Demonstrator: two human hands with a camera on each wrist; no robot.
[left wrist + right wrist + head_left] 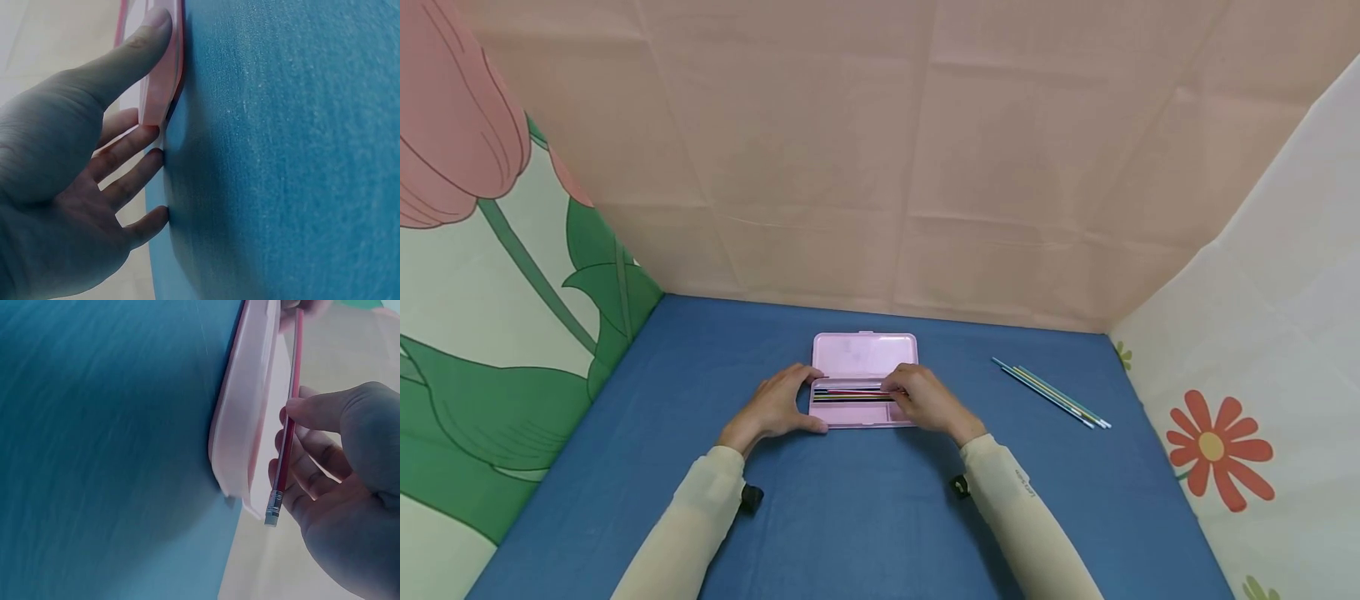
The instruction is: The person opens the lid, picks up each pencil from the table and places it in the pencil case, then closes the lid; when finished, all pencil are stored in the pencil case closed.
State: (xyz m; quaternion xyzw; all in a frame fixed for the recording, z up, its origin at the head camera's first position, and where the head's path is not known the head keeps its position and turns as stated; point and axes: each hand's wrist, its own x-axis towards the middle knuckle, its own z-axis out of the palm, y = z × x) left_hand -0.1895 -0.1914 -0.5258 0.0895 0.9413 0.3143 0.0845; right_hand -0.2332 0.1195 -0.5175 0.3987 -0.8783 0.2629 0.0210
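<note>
A pink pencil case lies with its lid raised at the back. Several dark and coloured pencils lie lengthwise inside it. My left hand holds the case's left end, thumb along the front side and fingers toward the back. Between the thumb and fingers of my right hand is a red pencil, pinched above the right part of the case. Its eraser end points down in the right wrist view, beyond the fingers. The far tip is hidden near the other hand.
To the right, several light-coloured pencils lie in a slanted bundle on the blue tablecloth. A beige cloth wall rises behind the table. Printed flower cloths stand at the left and right sides.
</note>
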